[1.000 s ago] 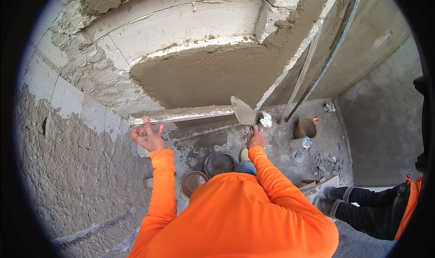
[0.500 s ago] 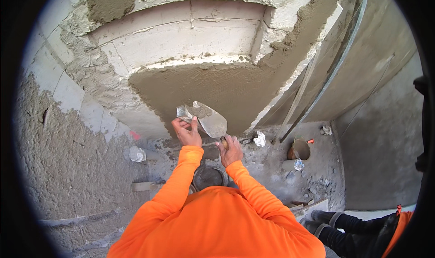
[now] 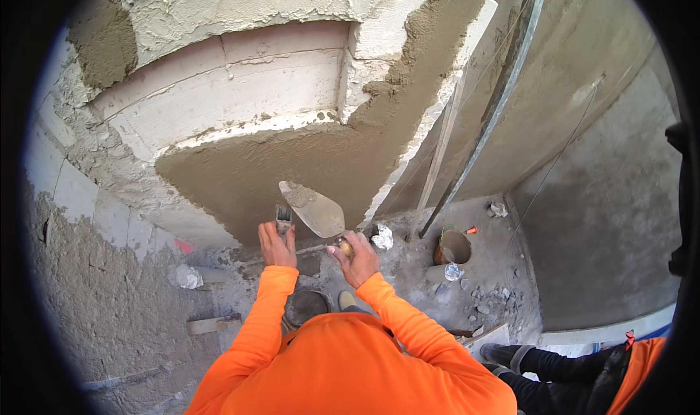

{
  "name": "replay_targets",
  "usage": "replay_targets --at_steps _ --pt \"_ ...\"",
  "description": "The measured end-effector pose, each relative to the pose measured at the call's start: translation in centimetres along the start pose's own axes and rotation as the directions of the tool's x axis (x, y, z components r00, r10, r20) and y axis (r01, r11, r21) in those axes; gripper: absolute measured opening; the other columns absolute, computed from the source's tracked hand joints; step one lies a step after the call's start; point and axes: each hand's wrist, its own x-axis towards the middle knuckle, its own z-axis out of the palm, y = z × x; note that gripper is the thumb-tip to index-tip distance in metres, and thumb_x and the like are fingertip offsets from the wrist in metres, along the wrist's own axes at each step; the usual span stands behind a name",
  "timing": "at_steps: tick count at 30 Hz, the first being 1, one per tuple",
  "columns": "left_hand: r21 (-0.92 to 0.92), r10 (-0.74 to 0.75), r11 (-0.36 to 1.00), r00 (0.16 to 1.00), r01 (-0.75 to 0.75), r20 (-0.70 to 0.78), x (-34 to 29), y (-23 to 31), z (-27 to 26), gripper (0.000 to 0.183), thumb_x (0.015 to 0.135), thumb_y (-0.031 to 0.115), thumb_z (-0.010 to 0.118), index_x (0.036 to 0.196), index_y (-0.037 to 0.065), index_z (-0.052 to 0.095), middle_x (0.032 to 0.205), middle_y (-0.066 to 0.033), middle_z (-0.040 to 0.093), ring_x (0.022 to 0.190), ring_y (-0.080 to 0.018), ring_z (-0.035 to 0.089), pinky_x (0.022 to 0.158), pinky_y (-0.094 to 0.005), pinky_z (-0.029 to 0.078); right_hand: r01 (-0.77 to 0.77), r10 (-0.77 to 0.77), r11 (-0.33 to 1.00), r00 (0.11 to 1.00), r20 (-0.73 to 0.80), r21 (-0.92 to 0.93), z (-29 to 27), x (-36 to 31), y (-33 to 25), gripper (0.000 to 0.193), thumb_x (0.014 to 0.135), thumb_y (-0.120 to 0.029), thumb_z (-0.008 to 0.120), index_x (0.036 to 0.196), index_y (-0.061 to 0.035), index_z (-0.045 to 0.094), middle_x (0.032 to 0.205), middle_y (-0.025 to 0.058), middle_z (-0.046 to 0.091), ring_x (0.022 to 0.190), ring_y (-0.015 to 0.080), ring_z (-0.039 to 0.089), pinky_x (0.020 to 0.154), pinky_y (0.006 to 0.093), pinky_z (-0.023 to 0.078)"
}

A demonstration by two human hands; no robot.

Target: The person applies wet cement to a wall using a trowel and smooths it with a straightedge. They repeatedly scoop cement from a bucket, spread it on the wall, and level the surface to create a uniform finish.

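Observation:
My right hand (image 3: 355, 260) is closed round the wooden handle of a pointed trowel (image 3: 322, 212). Its blade points up and left in front of the wall, with some grey mortar (image 3: 297, 193) near the tip. In my left hand (image 3: 276, 246), pinched between thumb and fingers, is a small grey box-like piece (image 3: 283, 215); its exact kind is unclear. It is just left of the blade, apart from it. Ahead of both hands, a band of wet plaster (image 3: 248, 174) covers the lower wall below a bare, pale recess (image 3: 284, 79).
A bucket (image 3: 306, 291) stands between my forearms, partly hidden by my body. On the right are a metal straightedge (image 3: 503, 98), a wooden strip (image 3: 443, 149), a second bucket (image 3: 453, 233), foil-capped pipe ends (image 3: 382, 237) and rubble (image 3: 488, 305). Another person's legs (image 3: 561, 367) show at lower right.
The view has shifted right, so the wall appears further left. My left hand and its piece have drawn away from the trowel blade, which they overlapped before.

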Motion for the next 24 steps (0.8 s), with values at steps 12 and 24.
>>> replay_targets --at_steps 12,24 --pt "-0.228 -0.336 0.932 0.911 0.283 -0.241 -3.8 -3.4 -1.2 0.035 0.089 0.018 0.073 0.106 -0.002 0.050 0.099 -0.0153 0.051 0.087 -0.0291 0.056 0.077 -0.0391 0.048 0.238 -0.260 0.920 0.965 -0.029 -0.312 -12.1 11.8 7.4 0.029 0.088 -0.033 0.070 0.104 -0.0099 0.061 0.094 0.0123 0.059 0.087 0.0366 0.063 0.072 0.0446 0.051" --pt "-0.256 -0.575 0.809 0.626 0.529 -0.527 -15.4 -5.3 -7.1 0.037 0.092 0.019 0.070 0.114 0.000 0.048 0.103 -0.0095 0.051 0.094 -0.0173 0.052 0.082 -0.0313 0.051 0.175 -0.113 0.932 0.972 0.205 -0.318 -8.5 10.4 18.8 0.035 0.086 -0.039 0.070 0.106 -0.0115 0.062 0.099 0.0120 0.059 0.093 0.0376 0.062 0.078 0.0459 0.049"
